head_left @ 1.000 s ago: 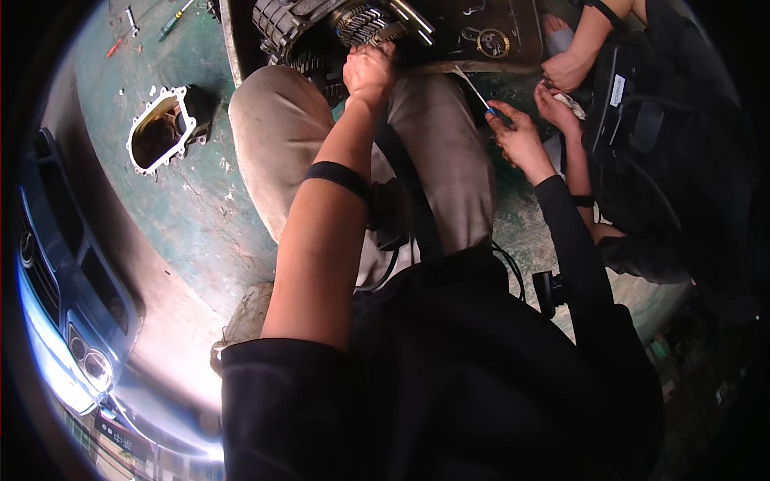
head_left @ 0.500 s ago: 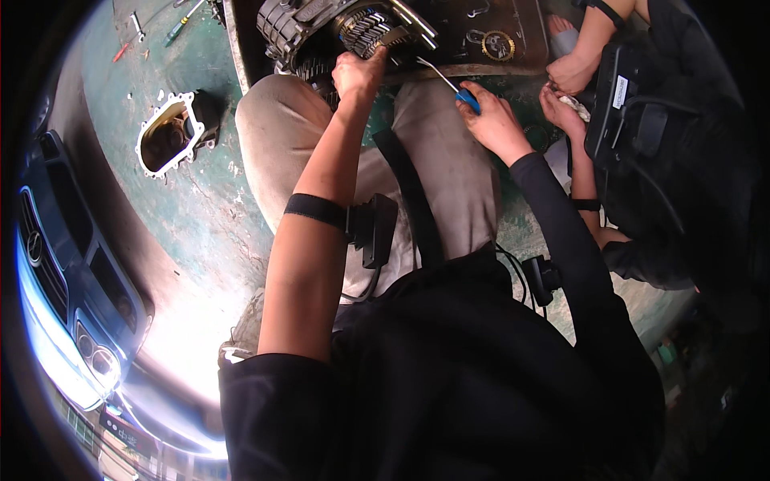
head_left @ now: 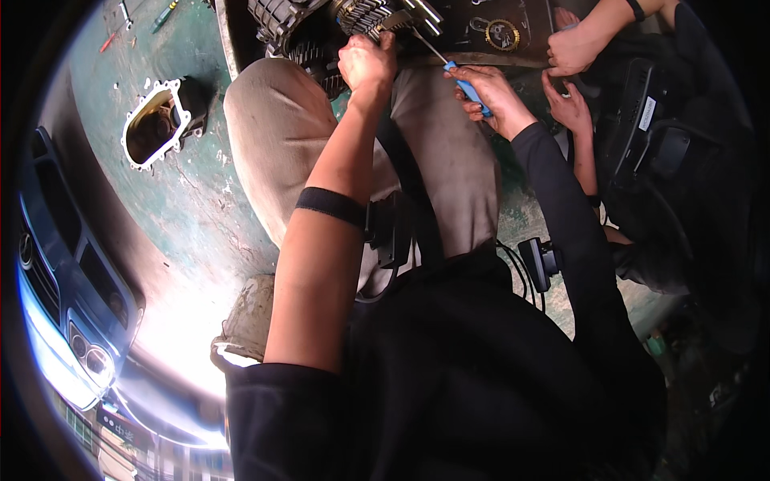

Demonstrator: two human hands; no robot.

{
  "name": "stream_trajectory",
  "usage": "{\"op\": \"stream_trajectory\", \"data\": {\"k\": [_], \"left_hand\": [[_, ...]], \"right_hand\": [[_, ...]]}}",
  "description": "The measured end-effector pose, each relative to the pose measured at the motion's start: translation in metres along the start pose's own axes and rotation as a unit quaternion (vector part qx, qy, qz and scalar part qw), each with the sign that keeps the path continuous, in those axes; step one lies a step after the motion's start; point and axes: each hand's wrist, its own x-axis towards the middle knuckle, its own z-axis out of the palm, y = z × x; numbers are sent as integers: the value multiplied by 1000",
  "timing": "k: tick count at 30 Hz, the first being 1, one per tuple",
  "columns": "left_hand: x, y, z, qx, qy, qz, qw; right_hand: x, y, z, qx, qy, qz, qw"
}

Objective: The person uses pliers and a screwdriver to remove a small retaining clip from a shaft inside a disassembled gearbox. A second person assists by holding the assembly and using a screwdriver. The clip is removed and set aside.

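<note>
My right hand grips a screwdriver by its blue handle. The thin metal shaft slants up and left, its tip close to the rods beside a gear stack. Against the near side of that stack is my left hand, its fingers curled closed; whatever they hold is hidden behind the knuckles. The gears sit in an opened grey metal gearbox housing, cut off by the top edge of the picture. More dark toothed gears show just left of my left hand.
A metal tray holds the gearbox and a brass-coloured toothed ring. On the green floor at left lie an open cast housing, a screwdriver and a wrench. A co-worker's hands are close at right; a blue car stands far left.
The view has shifted slightly. My right hand's fingers have loosened and re-set, showing more of the screwdriver's handle. My left hand stays at the gears. The co-worker's lower hand has spread its fingers.
</note>
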Motion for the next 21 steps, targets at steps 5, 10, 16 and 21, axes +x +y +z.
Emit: {"op": "stream_trajectory", "data": {"k": [5,10,16,21], "left_hand": [[4,-8,8,-13,3,26,1000],[13,-42,21,-112,-62,39,991],[24,-61,32,-193,-137,21,971],[17,-64,39,-159,-110,48,980]], "right_hand": [[6,5,-6,109,-80,24,990],[7,16,-9,114,-100,-11,988],[5,14,-4,28,-52,-35,998],[-6,4,-1,-10,-49,-64,997]]}}
